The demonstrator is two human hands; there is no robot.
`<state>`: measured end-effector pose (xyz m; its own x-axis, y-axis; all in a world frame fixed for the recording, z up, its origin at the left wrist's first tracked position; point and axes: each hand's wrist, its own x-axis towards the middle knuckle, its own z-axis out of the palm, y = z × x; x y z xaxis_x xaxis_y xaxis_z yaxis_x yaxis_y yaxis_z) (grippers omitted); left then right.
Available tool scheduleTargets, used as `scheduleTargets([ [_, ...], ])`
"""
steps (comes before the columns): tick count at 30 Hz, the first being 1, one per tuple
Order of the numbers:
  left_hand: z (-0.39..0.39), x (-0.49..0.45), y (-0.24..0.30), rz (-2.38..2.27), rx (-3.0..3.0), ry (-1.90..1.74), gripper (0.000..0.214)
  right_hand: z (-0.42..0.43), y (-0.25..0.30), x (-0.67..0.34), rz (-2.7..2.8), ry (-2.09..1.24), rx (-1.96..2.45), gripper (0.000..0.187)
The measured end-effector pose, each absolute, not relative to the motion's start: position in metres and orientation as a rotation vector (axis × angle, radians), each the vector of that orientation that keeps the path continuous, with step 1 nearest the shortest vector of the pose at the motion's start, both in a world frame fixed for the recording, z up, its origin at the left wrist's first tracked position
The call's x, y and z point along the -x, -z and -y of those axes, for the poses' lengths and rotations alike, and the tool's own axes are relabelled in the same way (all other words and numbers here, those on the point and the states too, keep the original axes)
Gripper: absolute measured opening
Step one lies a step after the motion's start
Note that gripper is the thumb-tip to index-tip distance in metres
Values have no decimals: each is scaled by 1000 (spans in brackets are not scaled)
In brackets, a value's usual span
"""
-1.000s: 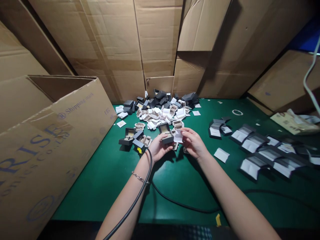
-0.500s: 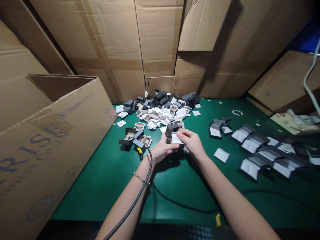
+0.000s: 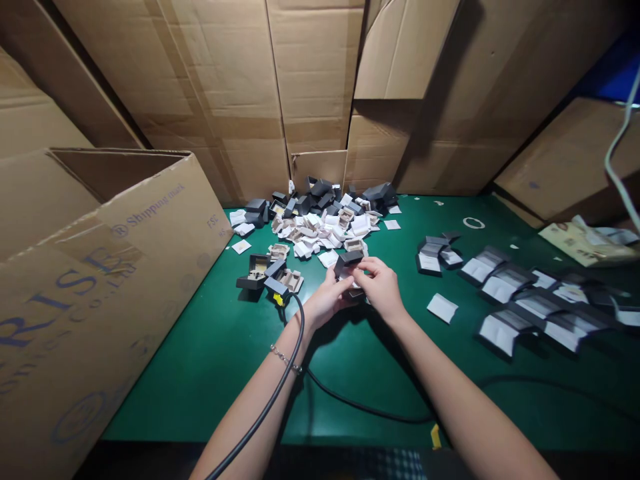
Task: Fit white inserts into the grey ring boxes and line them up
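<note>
left hand (image 3: pixel 325 301) | grips small dark box (image 3: pixel 349 261) | right hand (image 3: pixel 381 287) | pinches its front, seemingly | green table (image 3: pixel 210 360)

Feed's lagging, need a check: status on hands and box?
Left hand and right hand both grip small dark box. Black cable lies against left wrist.

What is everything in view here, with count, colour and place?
small box: one, dark grey, held between both hands
pile of boxes and inserts: many, grey, white, beige, back of table
open boxes: a few, dark grey, left of the hands
laid-out boxes: several, dark grey with white cards, right side
loose card: one, white, right of the hands
ring: one, white, right of pile
cable: one, black, across table and left forearm
carton: one, brown, left
cardboard sheets: several, brown, behind table
table: one, green
left hand: on the box
right hand: on the box
</note>
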<state>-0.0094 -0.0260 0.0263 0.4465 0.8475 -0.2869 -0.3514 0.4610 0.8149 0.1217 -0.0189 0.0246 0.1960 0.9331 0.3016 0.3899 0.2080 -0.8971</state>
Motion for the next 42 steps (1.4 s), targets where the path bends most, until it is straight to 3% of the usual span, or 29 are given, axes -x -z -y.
scheduleTargets([
  [13, 32, -4, -21, -797, -778, -919, 72, 25, -24, -121, 1570, -332, 1499, 20],
  [22, 31, 1, -25, -828, -733, -891, 48, 26, -33, -128, 1793, -330, 1360, 23],
  [42, 31, 0, -27, -839, -720, -902, 51, 25, -34, -123, 1514, -578, 1384, 18],
])
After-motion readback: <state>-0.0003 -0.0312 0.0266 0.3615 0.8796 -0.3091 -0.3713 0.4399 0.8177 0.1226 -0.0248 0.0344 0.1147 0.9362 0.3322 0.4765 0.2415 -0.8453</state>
